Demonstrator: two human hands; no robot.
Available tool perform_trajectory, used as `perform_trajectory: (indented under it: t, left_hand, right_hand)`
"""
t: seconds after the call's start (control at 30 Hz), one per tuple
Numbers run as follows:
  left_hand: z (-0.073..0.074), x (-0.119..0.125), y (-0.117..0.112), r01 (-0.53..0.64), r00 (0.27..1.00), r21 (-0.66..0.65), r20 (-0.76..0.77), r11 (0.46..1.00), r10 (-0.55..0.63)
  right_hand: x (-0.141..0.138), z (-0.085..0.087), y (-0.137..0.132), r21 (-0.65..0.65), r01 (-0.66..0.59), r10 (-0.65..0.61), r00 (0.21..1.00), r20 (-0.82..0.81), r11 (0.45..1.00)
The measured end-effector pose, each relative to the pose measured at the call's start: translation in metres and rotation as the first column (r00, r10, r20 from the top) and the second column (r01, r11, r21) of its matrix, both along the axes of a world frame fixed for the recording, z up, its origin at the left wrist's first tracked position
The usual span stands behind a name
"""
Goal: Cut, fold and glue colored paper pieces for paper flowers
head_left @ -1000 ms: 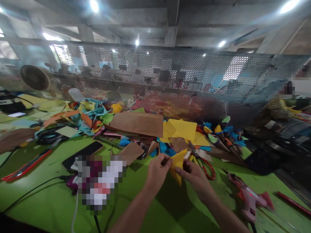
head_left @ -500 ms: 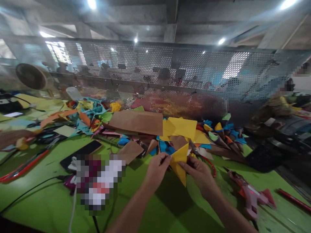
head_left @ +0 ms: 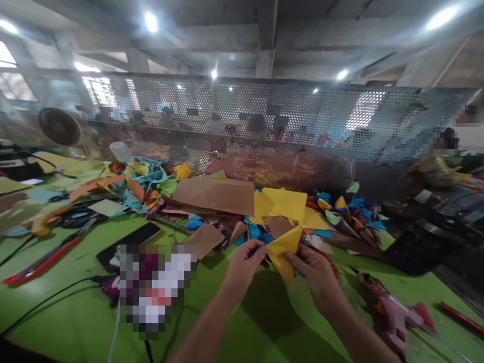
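Between my two hands is a folded sheet of yellow paper, held above the green table. My left hand pinches its left corner between thumb and fingertips. On the other side my right hand grips the right edge, its thumb lying on the front face and its fingers behind. The paper's lower tip points down at the table. Just behind the hands lie brown paper pieces and more yellow sheets. Red-handled scissors are partly hidden behind my right hand.
A pink glue gun lies at the right, near a red stick-like tool. To the left are a phone, a red cutter and cables. Paper scraps pile along the perforated metal screen. A person is at far right.
The yellow paper has turned slightly, its upper corner shifting right and its front face showing more. Both hands keep hold of it. The camera view has tilted up a little.
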State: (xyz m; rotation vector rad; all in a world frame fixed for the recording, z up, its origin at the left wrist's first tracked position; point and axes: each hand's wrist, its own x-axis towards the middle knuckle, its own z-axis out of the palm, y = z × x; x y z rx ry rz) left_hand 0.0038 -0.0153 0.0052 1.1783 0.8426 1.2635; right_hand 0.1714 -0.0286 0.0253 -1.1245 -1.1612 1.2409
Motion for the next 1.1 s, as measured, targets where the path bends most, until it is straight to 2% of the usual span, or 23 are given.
perform_trajectory:
  t: [0.2, 0.4, 0.5, 0.73, 1.1]
  left_hand:
    - [-0.004, 0.001, 0.003, -0.083, 0.996, 0.028, -0.013, 0.996, 0.084]
    - [-0.005, 0.002, 0.003, -0.002, 1.000, -0.004, -0.018, 1.000, 0.002]
    - [-0.007, 0.002, 0.004, 0.010, 0.998, 0.029, -0.065, 1.000, -0.008]
    - [-0.014, 0.001, 0.003, -0.059, 0.961, 0.145, -0.261, 0.988, 0.095]
    - [-0.015, 0.008, 0.002, 0.072, 0.990, 0.039, -0.128, 0.997, -0.066]
  right_hand:
    - [0.000, -0.004, 0.001, 0.030, -0.017, 0.016, 1.000, 0.014, 0.999]
    - [-0.002, -0.008, 0.001, 0.075, -0.030, 0.023, 0.996, 0.082, 0.997]
    - [-0.004, -0.008, -0.001, 0.069, -0.041, 0.033, 0.993, 0.114, 0.997]
    - [-0.002, -0.006, -0.001, 0.077, 0.020, -0.028, 0.994, 0.103, 0.997]
    - [-0.002, -0.011, 0.002, 0.108, 0.060, -0.066, 0.997, 0.050, 0.992]
